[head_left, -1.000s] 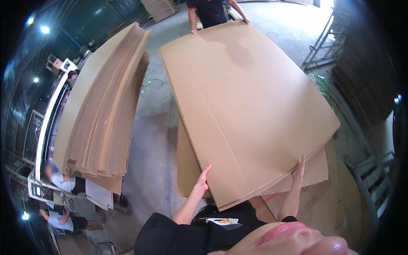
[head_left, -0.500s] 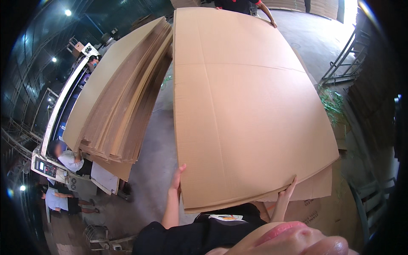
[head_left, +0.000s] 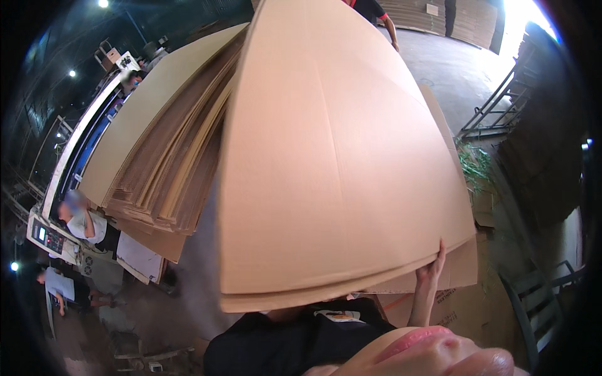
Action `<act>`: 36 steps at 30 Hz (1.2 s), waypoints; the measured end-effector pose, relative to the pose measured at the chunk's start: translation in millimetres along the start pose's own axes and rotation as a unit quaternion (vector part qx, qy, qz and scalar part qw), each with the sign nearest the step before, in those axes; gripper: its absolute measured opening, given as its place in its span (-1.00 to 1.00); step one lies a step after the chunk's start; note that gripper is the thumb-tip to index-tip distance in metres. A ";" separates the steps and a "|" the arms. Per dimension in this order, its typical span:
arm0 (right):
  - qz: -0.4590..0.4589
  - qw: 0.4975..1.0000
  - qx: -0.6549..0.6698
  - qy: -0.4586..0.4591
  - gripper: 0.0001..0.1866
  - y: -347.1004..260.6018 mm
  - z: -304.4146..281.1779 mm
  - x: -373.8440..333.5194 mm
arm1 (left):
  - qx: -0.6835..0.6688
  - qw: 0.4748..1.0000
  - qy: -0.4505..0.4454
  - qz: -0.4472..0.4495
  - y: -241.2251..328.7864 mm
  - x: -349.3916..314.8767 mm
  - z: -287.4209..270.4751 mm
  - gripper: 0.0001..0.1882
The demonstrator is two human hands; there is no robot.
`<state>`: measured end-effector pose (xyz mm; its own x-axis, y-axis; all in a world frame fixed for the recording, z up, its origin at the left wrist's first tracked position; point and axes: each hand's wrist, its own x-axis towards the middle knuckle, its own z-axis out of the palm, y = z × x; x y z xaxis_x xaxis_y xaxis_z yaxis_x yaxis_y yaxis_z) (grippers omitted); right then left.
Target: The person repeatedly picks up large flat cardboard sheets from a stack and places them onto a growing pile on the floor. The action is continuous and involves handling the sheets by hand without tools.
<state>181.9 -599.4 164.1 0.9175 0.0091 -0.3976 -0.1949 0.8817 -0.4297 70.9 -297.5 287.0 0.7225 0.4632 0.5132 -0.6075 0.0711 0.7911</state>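
Observation:
Large brown cardboard sheets (head_left: 326, 163), layered together, stretch away from my body in a tilted slab. On the near right edge, my right hand (head_left: 431, 268) grips them, fingers over the top face. My left hand is out of sight, with the left side of the sheets covering where it was. At the far end a co-worker's arm (head_left: 390, 32) reaches down beside the sheets. More cardboard (head_left: 454, 260) lies lower down, under the near right corner.
A tall stack of cardboard sheets (head_left: 169, 144) stands at left. Beyond it are a machine with a control panel (head_left: 53, 238) and several people. Green strapping scraps (head_left: 473, 166) and a metal rack (head_left: 495, 113) are at right. Cardboard piles (head_left: 420, 15) stand at the back.
The sheets have shifted left and tilted, their left side now closer to the stack. My left hand has gone from view behind them. The co-worker is now mostly covered.

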 end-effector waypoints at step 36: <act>-0.316 0.875 -0.365 0.040 -0.70 -14.3 36.2 -17.5 | -0.006 0.877 -0.481 0.000 -72.6 45.8 199.0 -0.34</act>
<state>181.1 -595.0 206.5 0.9007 -0.4297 0.0634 0.1460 0.1621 -0.9759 213.7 -457.3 319.3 0.6635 -0.4952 0.5608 -0.6060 0.0840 0.7911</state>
